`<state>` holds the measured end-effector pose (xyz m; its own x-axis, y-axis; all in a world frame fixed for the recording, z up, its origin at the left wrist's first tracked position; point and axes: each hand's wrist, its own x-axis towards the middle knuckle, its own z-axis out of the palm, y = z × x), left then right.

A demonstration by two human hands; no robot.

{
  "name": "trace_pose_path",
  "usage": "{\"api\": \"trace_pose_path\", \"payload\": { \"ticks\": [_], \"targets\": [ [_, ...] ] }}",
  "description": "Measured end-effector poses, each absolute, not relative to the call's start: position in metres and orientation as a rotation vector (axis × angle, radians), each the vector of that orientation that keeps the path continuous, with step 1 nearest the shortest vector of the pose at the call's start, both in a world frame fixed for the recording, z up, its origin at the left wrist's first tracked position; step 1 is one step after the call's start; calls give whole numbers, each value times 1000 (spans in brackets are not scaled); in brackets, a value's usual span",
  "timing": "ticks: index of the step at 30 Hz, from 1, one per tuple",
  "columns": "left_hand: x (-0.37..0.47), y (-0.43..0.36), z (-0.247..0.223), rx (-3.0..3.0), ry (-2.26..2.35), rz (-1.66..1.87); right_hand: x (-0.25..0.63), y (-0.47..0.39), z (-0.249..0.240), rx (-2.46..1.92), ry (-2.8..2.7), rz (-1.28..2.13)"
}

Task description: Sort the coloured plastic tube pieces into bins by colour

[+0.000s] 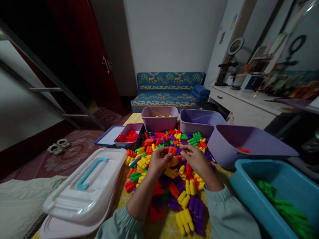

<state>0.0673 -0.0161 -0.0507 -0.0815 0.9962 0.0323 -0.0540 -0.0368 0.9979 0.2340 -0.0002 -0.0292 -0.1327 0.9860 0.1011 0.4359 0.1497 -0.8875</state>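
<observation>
A heap of plastic tube-shaped blocks (144, 162) in yellow, purple, red, orange and green covers the middle of the table. Over it, my left hand (159, 160) pinches an orange block (171, 150) made of joined tubes. Just right of that block is my right hand (195, 160), its thumb and fingers curved and apart, with nothing clear between them. Nearer to me lie a yellow block (184, 221) and a purple block (196, 206).
Behind the heap stand a pink bin (159, 123) with yellow pieces and a purple bin (196, 126). At right are a lilac bin (224, 149) with orange pieces and a blue bin (245, 186) with green ones. Left are a small box (127, 145) of red pieces and white lids (92, 196).
</observation>
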Motion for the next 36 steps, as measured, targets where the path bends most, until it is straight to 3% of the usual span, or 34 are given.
{"api": "trace_pose_path", "payload": {
  "ticks": [5,19,24,30,36],
  "targets": [
    [64,-16,-48,905,978,1373,215,-8,-26,-1225,-1539,1192],
    [63,-15,-55,925,1073,1340,220,-6,-30,-1265,-1811,938],
    [59,-14,-54,874,1064,1434,249,-2,-11,-1249,-1371,948],
    [61,-15,-55,909,1088,1400,282,0,11,-878,-589,811],
    [56,-14,-52,1016,1149,1366,274,-1,7,-905,-687,948]
  ]
}}
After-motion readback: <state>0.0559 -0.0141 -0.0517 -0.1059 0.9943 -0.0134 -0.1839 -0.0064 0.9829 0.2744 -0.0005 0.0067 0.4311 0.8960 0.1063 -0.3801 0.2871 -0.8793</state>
